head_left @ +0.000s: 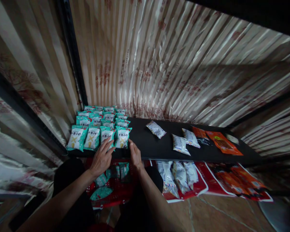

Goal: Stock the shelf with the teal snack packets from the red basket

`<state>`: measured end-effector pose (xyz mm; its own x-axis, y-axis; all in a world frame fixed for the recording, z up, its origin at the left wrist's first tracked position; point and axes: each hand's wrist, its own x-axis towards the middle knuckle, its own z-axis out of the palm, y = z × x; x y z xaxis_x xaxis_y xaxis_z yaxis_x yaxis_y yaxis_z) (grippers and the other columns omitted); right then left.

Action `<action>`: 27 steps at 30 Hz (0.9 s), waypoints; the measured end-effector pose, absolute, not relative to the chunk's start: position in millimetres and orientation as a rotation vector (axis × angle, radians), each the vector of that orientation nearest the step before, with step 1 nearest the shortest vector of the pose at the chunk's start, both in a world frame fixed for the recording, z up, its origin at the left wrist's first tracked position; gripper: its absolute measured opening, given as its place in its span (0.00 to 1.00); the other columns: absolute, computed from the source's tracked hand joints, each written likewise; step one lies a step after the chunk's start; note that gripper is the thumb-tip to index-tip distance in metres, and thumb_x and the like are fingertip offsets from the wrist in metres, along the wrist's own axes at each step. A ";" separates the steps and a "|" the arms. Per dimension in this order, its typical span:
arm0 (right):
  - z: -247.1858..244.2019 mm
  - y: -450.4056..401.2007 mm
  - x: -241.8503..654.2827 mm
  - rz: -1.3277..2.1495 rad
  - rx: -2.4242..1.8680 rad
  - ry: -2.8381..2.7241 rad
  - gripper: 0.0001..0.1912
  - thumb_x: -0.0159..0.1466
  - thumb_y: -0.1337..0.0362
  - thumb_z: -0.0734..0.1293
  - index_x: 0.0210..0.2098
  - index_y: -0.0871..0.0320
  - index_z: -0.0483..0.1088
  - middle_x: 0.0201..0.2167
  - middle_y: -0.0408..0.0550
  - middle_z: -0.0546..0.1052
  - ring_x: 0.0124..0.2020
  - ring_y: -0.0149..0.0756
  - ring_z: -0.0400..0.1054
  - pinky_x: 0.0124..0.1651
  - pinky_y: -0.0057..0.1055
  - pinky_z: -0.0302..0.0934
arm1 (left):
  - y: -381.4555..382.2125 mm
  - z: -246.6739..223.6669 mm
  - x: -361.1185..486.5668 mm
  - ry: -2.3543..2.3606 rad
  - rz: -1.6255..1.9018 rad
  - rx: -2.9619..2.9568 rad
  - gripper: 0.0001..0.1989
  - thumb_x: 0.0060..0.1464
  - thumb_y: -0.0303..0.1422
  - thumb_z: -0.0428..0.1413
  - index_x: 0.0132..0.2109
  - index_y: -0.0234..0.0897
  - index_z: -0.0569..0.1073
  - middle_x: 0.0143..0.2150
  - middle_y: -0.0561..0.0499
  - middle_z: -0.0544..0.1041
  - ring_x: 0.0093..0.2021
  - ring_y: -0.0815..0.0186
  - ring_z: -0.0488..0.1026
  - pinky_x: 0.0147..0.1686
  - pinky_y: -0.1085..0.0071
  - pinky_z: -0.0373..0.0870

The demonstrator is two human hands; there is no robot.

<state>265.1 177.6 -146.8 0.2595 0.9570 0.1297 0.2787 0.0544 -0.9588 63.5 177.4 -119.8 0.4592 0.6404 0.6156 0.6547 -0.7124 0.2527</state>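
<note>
On the black shelf (147, 149), about four rows of teal snack bags (91, 138) are arranged at centre left of the frame; several more are left in the red basket (120, 194), lower centre. White snack bags (181, 144) are scattered at centre right. The front row is touched by the left hand (101, 160), fingers loosely spread; the right hand (135, 156) is held ungripping beside it.

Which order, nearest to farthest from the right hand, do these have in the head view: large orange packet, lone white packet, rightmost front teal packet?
From the right hand:
1. Rightmost front teal packet, at its left
2. Lone white packet, right and farther back
3. Large orange packet, far right
</note>
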 end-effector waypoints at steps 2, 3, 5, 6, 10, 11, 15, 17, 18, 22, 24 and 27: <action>-147.4 178.3 261.6 0.785 -1.446 -1.241 0.29 0.64 0.44 0.54 0.53 0.55 0.69 0.55 0.49 0.71 0.58 0.43 0.61 0.62 0.42 0.52 | 171.1 -126.3 61.3 -1.228 -1.084 -2.644 0.19 0.54 0.19 0.43 0.49 0.33 0.71 0.61 0.43 0.64 0.67 0.55 0.48 0.60 0.52 0.60; -147.9 178.5 260.2 0.785 -1.445 -1.246 0.29 0.64 0.45 0.54 0.53 0.55 0.69 0.55 0.49 0.71 0.58 0.43 0.62 0.62 0.42 0.53 | 169.4 -129.6 60.5 -1.250 -1.076 -2.629 0.19 0.54 0.20 0.43 0.50 0.33 0.71 0.62 0.42 0.63 0.67 0.55 0.47 0.61 0.52 0.59; -148.8 178.6 258.0 0.788 -1.449 -1.252 0.28 0.64 0.45 0.54 0.53 0.55 0.69 0.55 0.49 0.71 0.58 0.42 0.62 0.62 0.41 0.53 | 168.0 -136.9 59.2 -1.280 -1.055 -2.607 0.20 0.55 0.20 0.43 0.52 0.33 0.70 0.63 0.42 0.61 0.67 0.55 0.46 0.61 0.51 0.58; -149.4 178.4 257.3 0.787 -1.455 -1.254 0.29 0.64 0.45 0.54 0.53 0.55 0.69 0.55 0.49 0.71 0.58 0.42 0.62 0.62 0.41 0.53 | 168.1 -140.7 58.7 -1.287 -1.041 -2.603 0.21 0.55 0.21 0.43 0.53 0.33 0.69 0.63 0.41 0.60 0.68 0.55 0.45 0.61 0.51 0.58; -152.4 176.0 255.5 0.737 -1.490 -1.236 0.30 0.63 0.45 0.55 0.55 0.57 0.67 0.57 0.50 0.68 0.59 0.42 0.60 0.63 0.42 0.51 | 170.1 -154.2 57.9 -1.318 -1.009 -2.594 0.23 0.56 0.22 0.43 0.58 0.34 0.64 0.65 0.42 0.58 0.68 0.54 0.42 0.60 0.51 0.59; -153.5 175.3 255.3 0.726 -1.493 -1.231 0.30 0.63 0.45 0.56 0.55 0.57 0.67 0.57 0.50 0.68 0.60 0.42 0.59 0.64 0.42 0.50 | 170.6 -156.7 58.1 -1.321 -1.004 -2.594 0.23 0.56 0.22 0.43 0.59 0.34 0.64 0.65 0.42 0.57 0.68 0.54 0.42 0.60 0.51 0.59; -156.7 174.1 255.0 0.742 -1.493 -1.261 0.29 0.63 0.45 0.55 0.54 0.57 0.68 0.56 0.50 0.69 0.59 0.42 0.60 0.63 0.43 0.51 | 171.8 -162.8 59.2 -1.325 -0.967 -2.597 0.21 0.57 0.23 0.43 0.57 0.34 0.65 0.66 0.42 0.57 0.68 0.54 0.42 0.60 0.52 0.59; -156.5 174.0 255.0 0.745 -1.494 -1.277 0.30 0.63 0.44 0.55 0.54 0.57 0.68 0.56 0.51 0.69 0.59 0.42 0.60 0.63 0.42 0.51 | 171.6 -164.6 59.6 -1.333 -0.946 -2.593 0.21 0.57 0.23 0.43 0.56 0.33 0.66 0.66 0.41 0.57 0.68 0.54 0.42 0.61 0.52 0.59; -155.9 174.0 255.0 0.743 -1.493 -1.281 0.30 0.63 0.44 0.55 0.54 0.57 0.68 0.56 0.50 0.69 0.59 0.42 0.60 0.63 0.42 0.51 | 171.4 -165.4 59.7 -1.335 -0.938 -2.593 0.21 0.57 0.22 0.43 0.56 0.32 0.66 0.66 0.41 0.56 0.68 0.54 0.41 0.61 0.52 0.58; -153.8 173.5 254.1 0.742 -1.490 -1.286 0.30 0.63 0.44 0.55 0.54 0.55 0.68 0.57 0.49 0.68 0.59 0.42 0.60 0.64 0.42 0.50 | 171.0 -168.1 59.2 -1.337 -0.925 -2.598 0.21 0.57 0.22 0.43 0.57 0.32 0.66 0.66 0.41 0.55 0.68 0.54 0.41 0.61 0.52 0.58; -153.9 173.0 253.5 0.758 -1.496 -1.299 0.30 0.63 0.44 0.54 0.55 0.56 0.67 0.57 0.49 0.68 0.60 0.42 0.60 0.64 0.42 0.49 | 171.3 -168.5 58.9 -1.328 -0.915 -2.602 0.22 0.57 0.22 0.43 0.57 0.32 0.65 0.66 0.41 0.55 0.68 0.54 0.40 0.61 0.52 0.58; -155.5 171.9 252.6 0.749 -1.500 -1.310 0.31 0.63 0.44 0.54 0.56 0.57 0.66 0.58 0.50 0.67 0.61 0.41 0.58 0.65 0.42 0.48 | 170.7 -167.6 58.6 -1.312 -0.911 -2.607 0.22 0.56 0.21 0.43 0.57 0.32 0.65 0.66 0.40 0.55 0.68 0.54 0.40 0.60 0.52 0.58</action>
